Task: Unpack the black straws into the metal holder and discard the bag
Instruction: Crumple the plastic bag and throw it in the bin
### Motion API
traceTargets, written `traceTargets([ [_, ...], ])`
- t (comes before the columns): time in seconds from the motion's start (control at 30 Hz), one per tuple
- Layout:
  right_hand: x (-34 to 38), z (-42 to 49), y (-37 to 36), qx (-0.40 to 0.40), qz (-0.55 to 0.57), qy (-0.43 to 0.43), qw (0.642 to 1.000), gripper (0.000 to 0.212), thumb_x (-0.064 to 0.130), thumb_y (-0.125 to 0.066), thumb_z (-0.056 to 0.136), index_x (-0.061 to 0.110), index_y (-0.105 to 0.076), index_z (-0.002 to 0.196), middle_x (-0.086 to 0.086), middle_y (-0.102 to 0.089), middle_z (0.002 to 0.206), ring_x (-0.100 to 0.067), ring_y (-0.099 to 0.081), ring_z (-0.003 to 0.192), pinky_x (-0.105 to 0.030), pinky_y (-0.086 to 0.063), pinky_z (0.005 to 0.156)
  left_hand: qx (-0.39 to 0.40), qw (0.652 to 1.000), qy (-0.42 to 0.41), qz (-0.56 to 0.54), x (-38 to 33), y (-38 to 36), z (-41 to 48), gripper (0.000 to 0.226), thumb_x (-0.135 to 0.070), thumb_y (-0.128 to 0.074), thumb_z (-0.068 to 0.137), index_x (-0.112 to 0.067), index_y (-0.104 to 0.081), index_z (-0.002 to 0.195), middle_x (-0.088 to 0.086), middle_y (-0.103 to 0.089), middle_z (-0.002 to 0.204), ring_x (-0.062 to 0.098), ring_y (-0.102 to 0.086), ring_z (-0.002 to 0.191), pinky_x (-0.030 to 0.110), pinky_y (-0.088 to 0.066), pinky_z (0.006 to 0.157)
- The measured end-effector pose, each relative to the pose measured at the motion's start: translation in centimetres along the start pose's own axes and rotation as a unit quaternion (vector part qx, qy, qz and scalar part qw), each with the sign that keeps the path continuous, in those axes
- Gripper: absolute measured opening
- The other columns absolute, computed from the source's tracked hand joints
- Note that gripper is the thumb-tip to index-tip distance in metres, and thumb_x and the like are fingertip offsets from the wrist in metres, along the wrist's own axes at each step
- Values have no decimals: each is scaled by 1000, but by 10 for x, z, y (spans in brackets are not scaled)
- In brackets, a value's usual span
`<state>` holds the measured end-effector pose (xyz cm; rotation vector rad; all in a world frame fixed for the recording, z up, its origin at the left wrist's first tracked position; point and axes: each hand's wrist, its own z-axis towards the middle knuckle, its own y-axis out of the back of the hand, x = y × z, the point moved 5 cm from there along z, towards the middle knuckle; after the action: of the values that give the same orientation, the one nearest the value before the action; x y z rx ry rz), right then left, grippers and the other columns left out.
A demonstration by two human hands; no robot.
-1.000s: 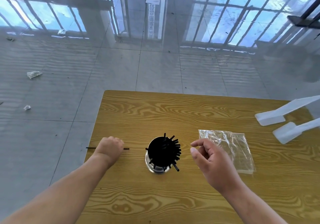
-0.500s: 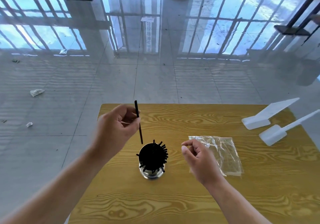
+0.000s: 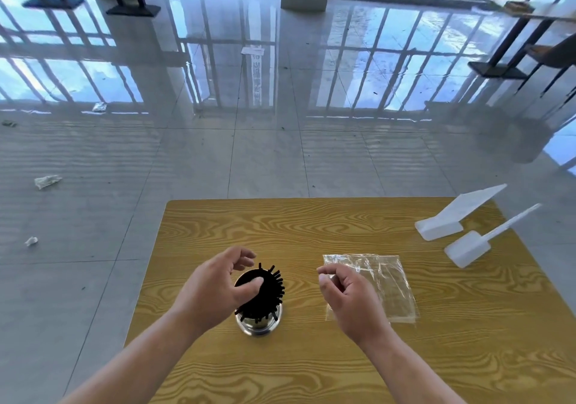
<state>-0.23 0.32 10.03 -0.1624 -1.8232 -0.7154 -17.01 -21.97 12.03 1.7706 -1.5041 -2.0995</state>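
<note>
On the wooden table (image 3: 311, 222), the left hand (image 3: 215, 288) hovers over the metal holder (image 3: 260, 322), fingers loosely spread, holding nothing. The black straws (image 3: 272, 283) stand bunched in the holder. Right of the holder, the right hand (image 3: 349, 297) curls half-closed and empty above the flat clear bag (image 3: 386, 285).

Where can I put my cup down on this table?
Bare wood lies along the far edge of the table, behind the holder and bag, and across the near edge. It is crowded around both hands and by the white scoops.
</note>
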Motion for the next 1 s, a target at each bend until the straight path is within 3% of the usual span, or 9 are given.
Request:
traceTargets([
  [0.13,2,0,3,-6,3,-3,1000,7,29,-66,102,31,-73,102,14,-49,59,-7,-44,55,-31,-43,56,4,1000,-10,12,-11,1,4,58,-75,-68,77,-48,-59,127,-33,-62,124,-10,-56,122,29,-48,104],
  [0.33,7,-1,8,-5,13,5,1000,14,44,-64,95,34,-72,100,15,-51,59,-4,-45,55,-28,-44,54,30,996,-33,71,-28,-7,16,62,-81,-63,77,-56,-51,132,-34,-48,133,-7,-45,123,25,-38,97],
  [0.57,7,1,29,-18,10,4,1000,10,41,-66,99,35,-71,104,15,-55,63,-2,-49,57,-27,-47,55,67,990,-65,107,-52,-30,31,65,-86,-57,76,-59,-44,135,-28,-49,147,-6,-39,133,27,-38,102],
  [1.0,-39,-10,90,-58,-24,-58,996,28,53,-66,92,39,-67,117,12,-65,78,0,-61,68,-20,-54,66,123,978,-110,125,-98,-104,60,79,-85,-55,75,-51,-42,144,-26,-45,151,-6,-36,129,27,-41,107],
])
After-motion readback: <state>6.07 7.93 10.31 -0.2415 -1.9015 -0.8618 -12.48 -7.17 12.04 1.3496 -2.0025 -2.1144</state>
